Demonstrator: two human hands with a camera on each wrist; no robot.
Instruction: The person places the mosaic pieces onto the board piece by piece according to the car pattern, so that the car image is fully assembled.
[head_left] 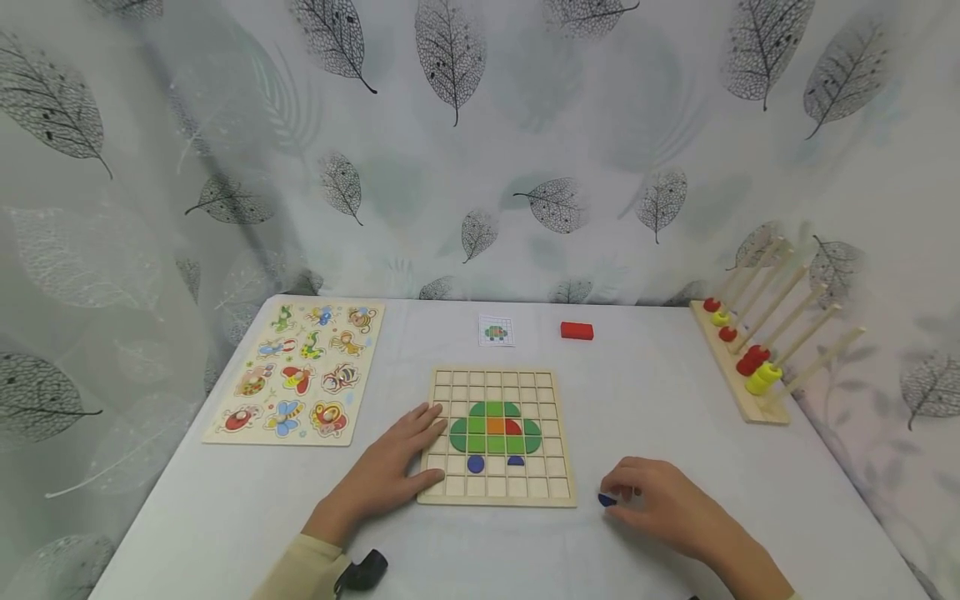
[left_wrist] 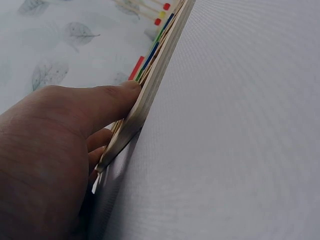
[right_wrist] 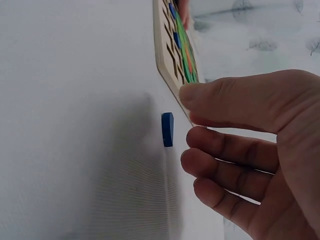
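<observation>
My left hand [head_left: 392, 462] rests on the left edge of a wooden grid board [head_left: 497, 502], fingers extended. In the left wrist view the thumb lies along the board's rim. On the grid, green pieces [head_left: 495, 444], an orange square [head_left: 496, 426] and a red piece [head_left: 513, 427] form a car-like shape. Below them sit a blue circle [head_left: 476, 464] and a blue half-circle [head_left: 516, 460]. Right of the board, my right hand [head_left: 660, 504] hovers with loosely bent fingers beside another blue half-circle [right_wrist: 167, 129], which lies on the cloth just off the fingertips.
A small pattern card [head_left: 497, 331] and a red block [head_left: 577, 331] lie behind the board. An insect peg puzzle [head_left: 303, 367] occupies the back left. At the back right stands a peg rack [head_left: 738, 367] with red and yellow beads. A leaf-patterned curtain [head_left: 480, 150] hangs behind the table.
</observation>
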